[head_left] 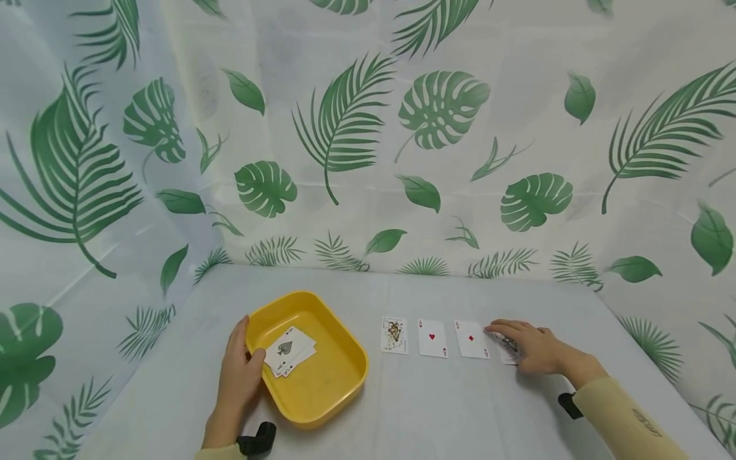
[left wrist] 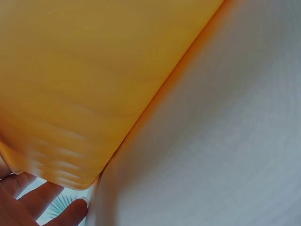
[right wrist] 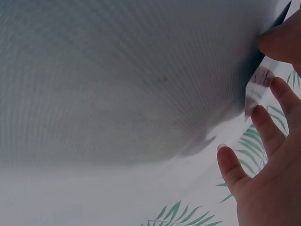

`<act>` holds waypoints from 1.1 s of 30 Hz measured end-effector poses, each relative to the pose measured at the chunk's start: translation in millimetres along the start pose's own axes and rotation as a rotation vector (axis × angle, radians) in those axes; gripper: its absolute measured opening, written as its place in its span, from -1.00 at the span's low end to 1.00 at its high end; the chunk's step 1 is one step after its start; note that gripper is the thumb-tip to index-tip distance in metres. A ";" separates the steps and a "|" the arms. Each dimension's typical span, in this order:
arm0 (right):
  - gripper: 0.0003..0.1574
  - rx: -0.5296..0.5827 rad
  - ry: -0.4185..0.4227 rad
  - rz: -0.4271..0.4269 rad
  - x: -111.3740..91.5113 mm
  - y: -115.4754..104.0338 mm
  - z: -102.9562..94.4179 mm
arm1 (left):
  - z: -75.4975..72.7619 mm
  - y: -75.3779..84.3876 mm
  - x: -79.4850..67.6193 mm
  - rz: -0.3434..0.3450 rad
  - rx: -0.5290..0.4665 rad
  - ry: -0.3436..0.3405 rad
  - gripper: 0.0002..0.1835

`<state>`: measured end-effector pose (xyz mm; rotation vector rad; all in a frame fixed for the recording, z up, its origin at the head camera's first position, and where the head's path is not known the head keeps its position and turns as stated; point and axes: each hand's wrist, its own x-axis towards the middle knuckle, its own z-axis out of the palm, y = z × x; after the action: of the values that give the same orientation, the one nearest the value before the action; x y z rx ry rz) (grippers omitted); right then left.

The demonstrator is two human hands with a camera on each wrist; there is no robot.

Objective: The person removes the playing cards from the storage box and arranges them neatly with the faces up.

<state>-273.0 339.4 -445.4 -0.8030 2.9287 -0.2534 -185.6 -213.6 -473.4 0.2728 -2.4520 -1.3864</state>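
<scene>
My left hand (head_left: 238, 377) grips the left side of a yellow plastic tray (head_left: 324, 380), thumb over the rim and fingers along the outer wall. In the tray lies a small pile of playing cards, an ace of spades (head_left: 285, 348) on top. To its right, a joker (head_left: 394, 335), an ace of hearts (head_left: 432, 338) and an ace of diamonds (head_left: 472, 339) lie face up in a row. At the row's right end my right hand (head_left: 537, 351) pinches a card with a grey figure (head_left: 508, 351), partly covered by the hand. The right wrist view shows this card (right wrist: 254, 89) tilted between thumb and fingers.
A white cloth (head_left: 437, 409) covers the table. Behind and at both sides hangs a white curtain (head_left: 356, 223) printed with green leaves. Each wrist wears a black band, the left band (head_left: 259, 439) close to the tray's lower left.
</scene>
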 end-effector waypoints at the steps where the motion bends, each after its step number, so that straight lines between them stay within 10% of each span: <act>1: 0.07 0.002 -0.001 0.002 -0.5 -0.2 -0.2 | 0.3 0.1 0.1 0.003 -0.001 0.002 -0.18; 33: -0.19 -0.025 0.155 -0.029 20.3 -38.6 -26.0 | 0.6 1.7 0.0 0.008 -0.014 0.013 -0.18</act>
<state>-274.6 299.8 -413.7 -0.8681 3.0715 -0.2939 -185.8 -212.3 -472.3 0.2678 -2.4291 -1.3930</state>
